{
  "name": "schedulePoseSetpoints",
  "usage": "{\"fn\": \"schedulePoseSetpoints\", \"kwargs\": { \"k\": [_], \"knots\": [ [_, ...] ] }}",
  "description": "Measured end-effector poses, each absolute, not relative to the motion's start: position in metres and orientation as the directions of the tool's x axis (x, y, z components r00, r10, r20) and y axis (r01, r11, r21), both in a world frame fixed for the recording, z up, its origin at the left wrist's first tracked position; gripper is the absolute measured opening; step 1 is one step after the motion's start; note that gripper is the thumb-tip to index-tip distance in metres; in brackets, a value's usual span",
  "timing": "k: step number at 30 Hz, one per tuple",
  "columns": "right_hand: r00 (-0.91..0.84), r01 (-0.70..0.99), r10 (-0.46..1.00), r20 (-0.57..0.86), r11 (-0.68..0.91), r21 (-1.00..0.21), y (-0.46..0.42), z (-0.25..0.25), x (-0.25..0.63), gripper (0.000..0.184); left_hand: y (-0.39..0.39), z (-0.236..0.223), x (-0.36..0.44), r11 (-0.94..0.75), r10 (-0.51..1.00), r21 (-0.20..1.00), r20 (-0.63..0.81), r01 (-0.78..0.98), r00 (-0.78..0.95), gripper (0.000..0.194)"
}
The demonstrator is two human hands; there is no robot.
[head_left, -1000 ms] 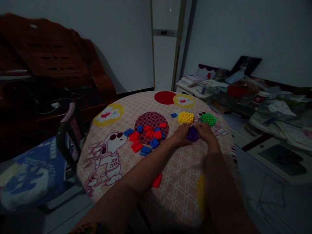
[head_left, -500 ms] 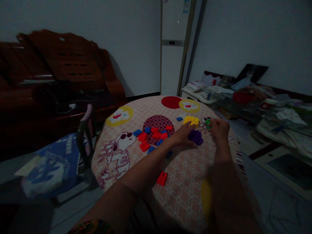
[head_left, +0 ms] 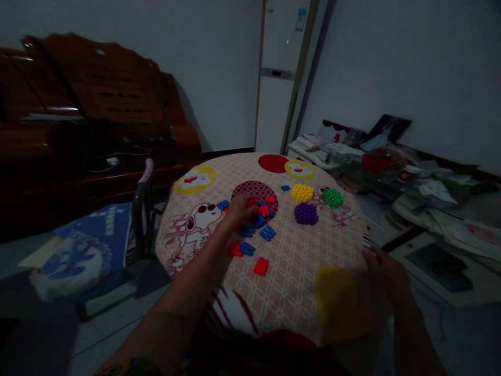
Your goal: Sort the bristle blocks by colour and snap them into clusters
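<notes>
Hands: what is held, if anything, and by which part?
Left hand is among red pieces; any hold cannot be told. Right hand: no held object visible.

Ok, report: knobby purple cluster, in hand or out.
Out: the knobby purple cluster rests on the pink patterned tablecloth, apart from the left hand and the right hand.

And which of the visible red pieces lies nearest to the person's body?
The single red piece lying apart on the tablecloth; the other visible red pieces are farther back, among blue pieces.

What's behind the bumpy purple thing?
Behind the purple cluster is the yellow cluster, with the green cluster back to the right. Its bumps hide some tablecloth behind them.
</notes>
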State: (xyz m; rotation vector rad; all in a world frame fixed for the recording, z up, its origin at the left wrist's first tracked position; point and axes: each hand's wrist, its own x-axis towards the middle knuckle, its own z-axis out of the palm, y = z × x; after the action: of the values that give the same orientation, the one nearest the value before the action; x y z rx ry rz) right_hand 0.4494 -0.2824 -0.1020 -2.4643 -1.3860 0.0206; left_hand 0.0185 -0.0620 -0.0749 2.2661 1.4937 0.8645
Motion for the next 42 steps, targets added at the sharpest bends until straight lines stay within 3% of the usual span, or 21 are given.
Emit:
{"fn": "schedulePoseSetpoints", "kwargs": {
  "k": [4, 7, 14, 16, 19, 21, 26, 31, 34, 36, 38, 42],
  "knots": [
    [0.47, 0.845, 0.822, 0.322, -0.314, -0.432, -0.325, -0.141, 0.422, 0.055, -0.064, -0.087, 0.023, -0.411, 0.904, 0.553, 0.346, 0.725, 0.249, 0.029],
    [0.478, 0.814, 0.793, 0.378, -0.238, -0.53, -0.331, -0.147, 0.408, 0.051, -0.065, -0.093, 0.027, -0.429, 0.887, 0.55, 0.404, 0.716, 0.221, 0.027],
    [0.741, 0.583, 0.557, 0.375, -0.257, -0.77, -0.309, -0.134, 0.398, 0.05, -0.071, -0.092, 0.025, -0.413, 0.875, 0.616, 0.472, 0.671, 0.105, 0.029],
    [0.76, 0.598, 0.52, 0.39, -0.325, -0.732, -0.304, -0.126, 0.397, 0.05, -0.072, -0.09, 0.021, -0.385, 0.879, 0.651, 0.474, 0.654, 0.046, 0.032],
    [0.671, 0.734, 0.575, 0.468, -0.428, -0.527, -0.296, -0.105, 0.397, 0.051, -0.072, -0.088, 0.015, -0.361, 0.88, 0.682, 0.475, 0.636, -0.01, 0.035],
    [0.608, 0.792, 0.601, 0.518, -0.408, -0.455, -0.286, -0.086, 0.394, 0.052, -0.071, -0.089, 0.013, -0.349, 0.883, 0.676, 0.47, 0.649, -0.015, 0.034],
    [0.415, 0.89, 0.646, 0.641, -0.14, -0.435, -0.237, -0.042, 0.369, 0.047, -0.065, -0.094, 0.008, -0.285, 0.885, 0.648, 0.461, 0.707, -0.066, 0.034],
    [0.021, 0.926, 0.715, 0.699, 0.25, -0.283, -0.179, -0.009, 0.336, 0.036, -0.062, -0.098, -0.009, -0.175, 0.884, 0.685, 0.425, 0.707, -0.193, 0.033],
    [-0.105, 0.892, 0.697, 0.709, 0.381, -0.243, -0.154, 0.007, 0.328, 0.033, -0.063, -0.097, -0.02, -0.121, 0.865, 0.691, 0.426, 0.713, -0.266, 0.033],
    [-0.083, 0.871, 0.685, 0.724, 0.402, -0.281, -0.143, 0.011, 0.329, 0.031, -0.066, -0.093, -0.02, -0.148, 0.857, 0.652, 0.46, 0.744, -0.234, 0.031],
    [-0.013, 0.841, 0.688, 0.726, 0.401, -0.364, -0.135, 0.009, 0.334, 0.03, -0.071, -0.086, -0.012, -0.242, 0.873, 0.583, 0.479, 0.776, -0.087, 0.028],
    [0.126, 0.765, 0.718, 0.685, 0.37, -0.528, -0.128, -0.003, 0.347, 0.026, -0.083, -0.076, 0.02, -0.447, 0.894, 0.461, 0.274, 0.767, 0.355, 0.029]
  ]
}}
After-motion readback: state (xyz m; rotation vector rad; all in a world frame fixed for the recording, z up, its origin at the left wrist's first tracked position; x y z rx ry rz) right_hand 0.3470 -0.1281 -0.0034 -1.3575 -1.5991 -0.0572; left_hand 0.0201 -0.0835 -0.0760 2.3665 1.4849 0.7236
